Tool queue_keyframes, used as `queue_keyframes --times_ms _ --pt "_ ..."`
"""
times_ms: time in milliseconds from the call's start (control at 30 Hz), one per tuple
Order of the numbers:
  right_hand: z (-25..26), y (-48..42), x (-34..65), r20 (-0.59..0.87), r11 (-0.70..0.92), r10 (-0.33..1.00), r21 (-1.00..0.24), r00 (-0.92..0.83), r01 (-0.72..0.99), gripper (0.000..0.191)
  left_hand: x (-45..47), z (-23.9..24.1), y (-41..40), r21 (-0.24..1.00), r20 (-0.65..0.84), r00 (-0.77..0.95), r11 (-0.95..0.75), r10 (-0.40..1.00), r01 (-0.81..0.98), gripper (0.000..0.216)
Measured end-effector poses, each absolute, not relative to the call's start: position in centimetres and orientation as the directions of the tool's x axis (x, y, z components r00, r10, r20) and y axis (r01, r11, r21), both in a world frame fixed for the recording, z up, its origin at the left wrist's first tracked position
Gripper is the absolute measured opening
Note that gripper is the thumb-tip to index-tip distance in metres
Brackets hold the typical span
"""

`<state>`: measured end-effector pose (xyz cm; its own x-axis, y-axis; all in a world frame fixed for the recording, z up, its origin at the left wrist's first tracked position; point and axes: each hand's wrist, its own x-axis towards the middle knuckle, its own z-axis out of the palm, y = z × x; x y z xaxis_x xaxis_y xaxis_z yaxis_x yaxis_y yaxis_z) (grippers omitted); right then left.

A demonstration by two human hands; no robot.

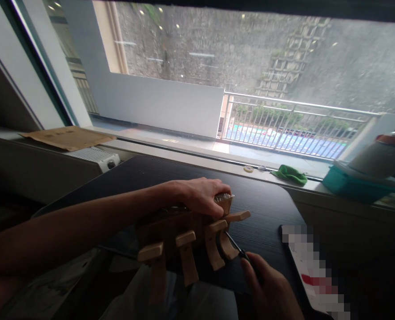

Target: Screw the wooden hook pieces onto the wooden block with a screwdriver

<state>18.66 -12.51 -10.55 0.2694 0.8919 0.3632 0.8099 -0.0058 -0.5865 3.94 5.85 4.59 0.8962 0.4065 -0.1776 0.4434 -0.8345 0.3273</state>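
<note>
A brown wooden piece (171, 229) with several curved, leg-like wooden parts (187, 258) lies near the table's front edge, partly in shadow. My left hand (202, 198) reaches across it from the left, its fingers bent over the far right end, where clear plastic wrap (224, 197) shows. In my right hand (271, 284) is a screwdriver (235, 243) with a dark handle and a thin metal shaft. Its shaft points up and left to a curved part on the right side. The exact contact of the tip is too small to tell.
The dark table (251, 191) stands against a window sill. On the sill are a green cloth (289, 174), a tape roll (248, 169), a teal container (357, 182) and a brown paper envelope (69, 138). A flat, pixelated object (312, 271) lies at the table's right edge.
</note>
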Motion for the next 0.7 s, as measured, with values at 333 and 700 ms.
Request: queue_keyframes --times_ms 333,700 --pt "-8.2 -11.2 18.4 0.626 0.158 0.744 0.172 -0.232 0.972 0.042 4.0 4.4 6.4 0.329 -0.184 0.893 -0.831 0.411 0.449 0.051" --pt "-8.6 -11.2 19.6 0.075 -0.111 0.97 -0.71 0.231 0.696 0.04 4.3 4.7 6.7 0.332 -0.192 0.914 -0.853 0.357 0.403 0.045"
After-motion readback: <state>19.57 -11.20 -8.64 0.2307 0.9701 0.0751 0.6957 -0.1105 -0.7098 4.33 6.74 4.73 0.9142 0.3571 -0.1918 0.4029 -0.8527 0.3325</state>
